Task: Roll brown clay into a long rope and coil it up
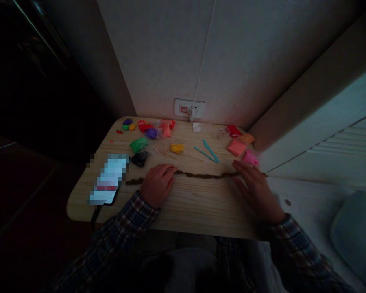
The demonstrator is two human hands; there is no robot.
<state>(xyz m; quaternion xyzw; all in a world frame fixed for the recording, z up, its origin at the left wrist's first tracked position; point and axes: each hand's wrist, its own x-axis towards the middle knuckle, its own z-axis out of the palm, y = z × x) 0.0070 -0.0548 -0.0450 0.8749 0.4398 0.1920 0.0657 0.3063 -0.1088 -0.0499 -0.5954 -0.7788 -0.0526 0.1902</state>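
Observation:
A long, thin, lumpy brown strand of modelling clay [201,175] runs from side to side across the wooden table. Over its left part lies my left hand [157,183], palm down with the fingers stretched, and the strand's left end sticks out beyond it. My right hand [254,189] rests over the right part, fingers extended, with a short tip of clay showing past it. Between the hands the strand lies uneven on the tabletop. Just behind it are two blue clay tools, a knife-shaped one [210,150] and a thin stick [205,154].
On the left lies a phone [111,179] with a cable. Bags of green [139,144], black [139,158], yellow [177,148] and coral clay [237,147] lie about the table [195,211]. Small clay pieces [131,127] sit at the back left, below a wall socket [189,109].

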